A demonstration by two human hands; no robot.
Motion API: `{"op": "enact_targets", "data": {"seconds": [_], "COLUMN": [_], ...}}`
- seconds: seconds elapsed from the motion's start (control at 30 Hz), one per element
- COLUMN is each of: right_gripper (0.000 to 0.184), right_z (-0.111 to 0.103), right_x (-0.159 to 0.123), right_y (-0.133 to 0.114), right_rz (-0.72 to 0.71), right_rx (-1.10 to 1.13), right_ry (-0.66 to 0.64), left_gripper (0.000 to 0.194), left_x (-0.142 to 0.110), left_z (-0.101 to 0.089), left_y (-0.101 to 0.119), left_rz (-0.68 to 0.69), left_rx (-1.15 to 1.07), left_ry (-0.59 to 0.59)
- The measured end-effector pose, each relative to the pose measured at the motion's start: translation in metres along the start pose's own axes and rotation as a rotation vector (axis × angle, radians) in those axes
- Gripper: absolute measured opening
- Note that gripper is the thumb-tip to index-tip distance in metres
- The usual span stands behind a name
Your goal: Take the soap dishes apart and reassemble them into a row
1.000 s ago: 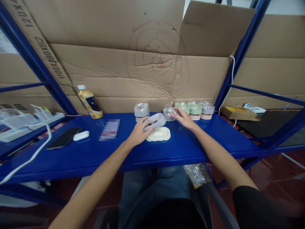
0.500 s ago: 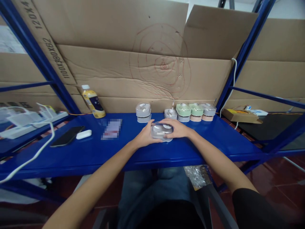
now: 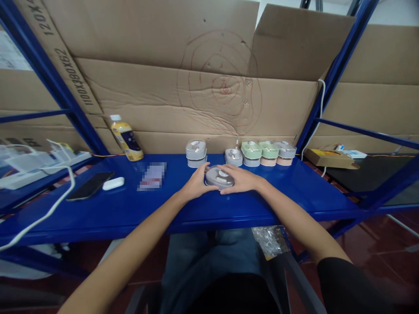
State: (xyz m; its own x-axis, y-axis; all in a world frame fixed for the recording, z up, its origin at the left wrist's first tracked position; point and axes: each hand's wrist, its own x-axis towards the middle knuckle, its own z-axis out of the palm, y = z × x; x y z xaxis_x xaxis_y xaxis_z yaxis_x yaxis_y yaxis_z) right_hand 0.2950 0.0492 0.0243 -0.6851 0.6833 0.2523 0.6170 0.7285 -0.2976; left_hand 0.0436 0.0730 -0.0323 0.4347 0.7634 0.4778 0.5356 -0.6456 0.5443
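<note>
Blue, smooth tabletop (image 3: 124, 211) lies under both hands. Left hand (image 3: 196, 185) and right hand (image 3: 242, 179) together clasp one grey, oval plastic box (image 3: 214, 176), its long axis running roughly left to right. Beyond the grip, leftward, stands one two-tier grey box (image 3: 196, 151); rightward, one low grey box (image 3: 233, 158), two green-topped boxes (image 3: 251, 150), one grey-over-pink box (image 3: 285, 151). Behind: brown cardboard (image 3: 147, 93).

Soft light covers the tabletop (image 3: 242, 207), dimmer below, with wide-angle stretching toward the edges.

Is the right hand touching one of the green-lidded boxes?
No, the right hand is on the nearest grey container, while the green-lidded boxes stand farther back.
</note>
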Motion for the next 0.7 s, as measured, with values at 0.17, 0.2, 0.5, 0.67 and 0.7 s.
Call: {"op": "enact_targets", "data": {"seconds": [0.17, 0.2, 0.5, 0.67, 0.7], "right_gripper": [0.104, 0.098, 0.067, 0.061, 0.060], "right_z": [-0.014, -0.014, 0.010, 0.017, 0.017], "right_x": [-0.013, -0.014, 0.050, 0.091, 0.096], "right_y": [0.010, 0.011, 0.010, 0.019, 0.018], "right_rz": [0.106, 0.122, 0.119, 0.265, 0.295], "right_rx": [-0.085, -0.128, -0.536, -0.602, -0.609], "right_ry": [-0.034, -0.018, 0.108, 0.112, 0.130], "left_gripper": [0.066, 0.057, 0.020, 0.010, 0.009], "left_x": [0.002, 0.002, 0.004, 0.005, 0.005], "left_z": [0.000, 0.000, -0.006, -0.008, -0.008], "left_y": [-0.014, -0.015, -0.002, 0.006, 0.008], "left_rz": [-0.054, -0.062, -0.087, -0.121, -0.126], "left_rx": [0.117, 0.142, 0.209, 0.178, 0.174], "left_ry": [0.195, 0.234, 0.414, 0.438, 0.445]}}
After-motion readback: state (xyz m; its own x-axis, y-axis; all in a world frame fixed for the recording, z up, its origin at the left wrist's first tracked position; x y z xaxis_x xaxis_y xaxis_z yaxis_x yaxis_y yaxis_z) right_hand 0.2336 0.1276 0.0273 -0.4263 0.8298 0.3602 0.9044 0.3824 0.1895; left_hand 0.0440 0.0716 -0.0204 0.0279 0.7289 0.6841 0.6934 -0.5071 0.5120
